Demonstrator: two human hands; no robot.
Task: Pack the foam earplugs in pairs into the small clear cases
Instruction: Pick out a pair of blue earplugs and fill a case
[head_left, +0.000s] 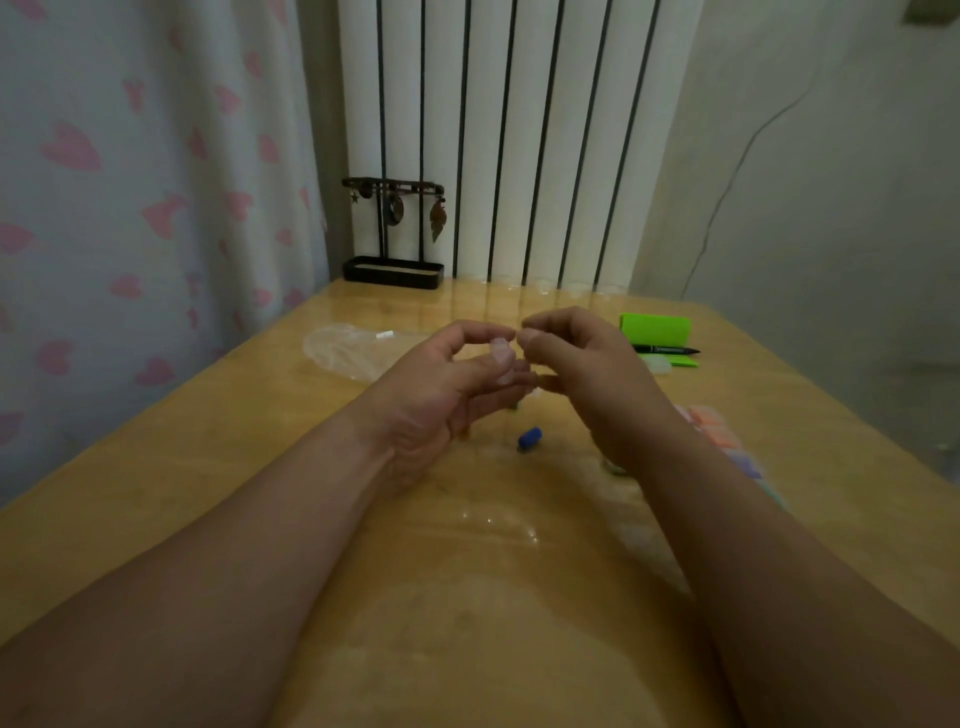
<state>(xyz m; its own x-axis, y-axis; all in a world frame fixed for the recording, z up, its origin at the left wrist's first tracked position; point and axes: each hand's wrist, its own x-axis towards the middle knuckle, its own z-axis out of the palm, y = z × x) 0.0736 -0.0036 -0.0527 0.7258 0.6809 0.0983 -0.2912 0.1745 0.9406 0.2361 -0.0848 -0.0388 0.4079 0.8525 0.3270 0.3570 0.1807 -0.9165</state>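
Your left hand (447, 384) is palm up above the bench (208, 467), its thumb and curled fingers gripping one small pale, see-through piece, apparently a clear case (501, 358), which stands roughly upright between them. It is too blurred to tell whether anything sits inside it. Your right hand (582, 374) is just beside it, fingers curled, with thumb and forefinger tips brought together close to the top of the case. Whether they pinch an earplug, I cannot tell.

Below and between your two hands, one blue earplug (530, 439) lies on its side on the bench, apart from both. Right of your right forearm a row of coloured earplugs (711, 426) runs along the bench in orange, purple and teal. Your arm hides part of the row, so you cannot count them. A greenish bit shows at the edge of your right wrist, too hidden to name.

Beyond your left hand lies one crumpled clear plastic bag (348, 348). Beyond your right hand sit one bright green block (655, 330) and one black pen (665, 351) lying in front of it, with one small pale piece (660, 366) just below the pen. At the far left corner stands one black jewellery stand (393, 234), with a white radiator (519, 130) behind it.
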